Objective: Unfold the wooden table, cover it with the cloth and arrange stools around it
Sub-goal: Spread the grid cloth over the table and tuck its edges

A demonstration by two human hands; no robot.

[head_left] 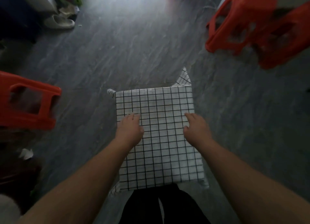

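One white, black-gridded cloth (159, 103) hides the low table completely, mid-floor, just ahead of the person's legs. On it rest the left hand (130, 129) and right hand (198, 128), palms down, fingers nearly straight and close together. A red stool (30, 104) stands at left, blurred red stools (251, 27) far right, on the grey veined floor (134, 47). Pale slippers (58, 21) lie far left.

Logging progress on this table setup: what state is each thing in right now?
cloth: spread flat over the table, far corners hanging off.
table: hidden under the cloth.
left hand: open, resting on the cloth.
right hand: open, resting on the cloth.
left stool: on the floor, apart from the table.
right stools: on the floor, apart, blurred.
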